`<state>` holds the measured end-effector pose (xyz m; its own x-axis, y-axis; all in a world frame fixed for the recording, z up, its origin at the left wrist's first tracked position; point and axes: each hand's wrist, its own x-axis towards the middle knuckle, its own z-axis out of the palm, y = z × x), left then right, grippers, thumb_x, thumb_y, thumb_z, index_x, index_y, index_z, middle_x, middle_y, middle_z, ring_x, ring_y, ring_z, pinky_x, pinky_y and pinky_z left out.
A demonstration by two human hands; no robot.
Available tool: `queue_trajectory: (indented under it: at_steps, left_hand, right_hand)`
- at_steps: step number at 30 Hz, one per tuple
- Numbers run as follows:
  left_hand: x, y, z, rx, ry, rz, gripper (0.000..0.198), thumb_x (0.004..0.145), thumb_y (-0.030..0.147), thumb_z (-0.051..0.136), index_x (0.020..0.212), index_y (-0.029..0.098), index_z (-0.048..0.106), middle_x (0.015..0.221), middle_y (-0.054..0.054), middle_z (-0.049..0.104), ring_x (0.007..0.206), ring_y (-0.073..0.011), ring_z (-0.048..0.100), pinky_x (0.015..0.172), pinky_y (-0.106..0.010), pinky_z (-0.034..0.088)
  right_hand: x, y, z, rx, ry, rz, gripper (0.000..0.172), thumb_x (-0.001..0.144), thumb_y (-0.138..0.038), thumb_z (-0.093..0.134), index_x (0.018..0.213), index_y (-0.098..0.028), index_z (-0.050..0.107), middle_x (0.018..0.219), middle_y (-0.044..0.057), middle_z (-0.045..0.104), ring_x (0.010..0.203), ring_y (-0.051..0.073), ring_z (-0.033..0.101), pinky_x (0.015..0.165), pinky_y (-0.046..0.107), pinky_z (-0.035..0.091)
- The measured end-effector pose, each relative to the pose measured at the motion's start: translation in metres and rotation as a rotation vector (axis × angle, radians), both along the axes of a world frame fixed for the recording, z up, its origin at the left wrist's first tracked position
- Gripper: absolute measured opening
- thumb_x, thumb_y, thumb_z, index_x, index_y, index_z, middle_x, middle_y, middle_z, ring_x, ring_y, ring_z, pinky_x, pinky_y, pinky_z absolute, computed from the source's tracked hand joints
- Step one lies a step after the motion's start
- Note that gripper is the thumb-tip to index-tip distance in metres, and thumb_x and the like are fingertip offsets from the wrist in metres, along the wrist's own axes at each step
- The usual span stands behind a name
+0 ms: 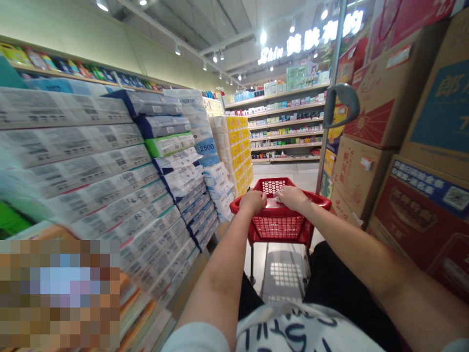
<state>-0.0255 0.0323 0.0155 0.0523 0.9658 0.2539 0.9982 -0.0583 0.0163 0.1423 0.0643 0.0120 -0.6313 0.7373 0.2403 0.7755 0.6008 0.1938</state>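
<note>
Straight ahead of me stands a red shopping cart (278, 227) with a perforated plastic basket and dark legs on casters. My left hand (253, 200) is closed around the left part of its handle. To the right of it, my right hand (291, 198) grips the same handle, with a ring showing on a finger. Both arms reach forward and the hands are a short gap apart. Little can be made out inside the basket, since the hands and handle cover part of it.
Tall stacks of wrapped tissue packs (91, 156) line the left, with yellow-and-white packs (234, 146) beyond. Cardboard cartons (366, 176) are piled on the right beside a glass door with a grey handle (342, 105). Shelves of small goods (287, 122) stand ahead. The lower left corner is pixelated.
</note>
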Motion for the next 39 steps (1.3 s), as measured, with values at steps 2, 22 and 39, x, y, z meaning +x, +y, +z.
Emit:
queue_trajectory:
  at_steps: [2, 22, 39]
  left_hand:
    - [0.000, 0.000, 0.000, 0.004, -0.002, -0.004, 0.051, 0.092, 0.040, 0.024, 0.096, 0.018, 0.069, 0.102, -0.009, 0.068, 0.095, -0.0216, 0.062, 0.081, -0.029, 0.045]
    - [0.002, -0.002, 0.002, -0.004, -0.013, -0.003, 0.050, 0.092, 0.040, 0.023, 0.095, 0.019, 0.069, 0.103, -0.009, 0.068, 0.095, -0.0224, 0.061, 0.081, -0.031, 0.044]
    - [0.004, -0.003, 0.003, -0.016, -0.010, -0.001, 0.050, 0.093, 0.039, 0.024, 0.097, 0.019, 0.069, 0.104, -0.009, 0.068, 0.097, -0.0216, 0.061, 0.084, -0.030, 0.043]
  right_hand:
    - [0.000, -0.003, -0.003, -0.012, 0.100, 0.002, 0.041, 0.096, -0.038, 0.029, 0.103, -0.017, 0.063, 0.099, 0.013, 0.065, 0.091, 0.020, 0.061, 0.073, 0.029, 0.044]
    - [0.003, 0.007, -0.002, -0.007, 0.038, -0.003, 0.029, 0.089, -0.029, 0.045, 0.092, -0.011, 0.068, 0.092, 0.017, 0.067, 0.091, 0.024, 0.061, 0.072, 0.030, 0.044]
    - [0.007, 0.018, -0.013, -0.312, 0.502, 0.084, 0.033, 0.091, -0.040, 0.041, 0.098, -0.020, 0.067, 0.089, 0.004, 0.070, 0.078, 0.014, 0.063, 0.066, 0.022, 0.046]
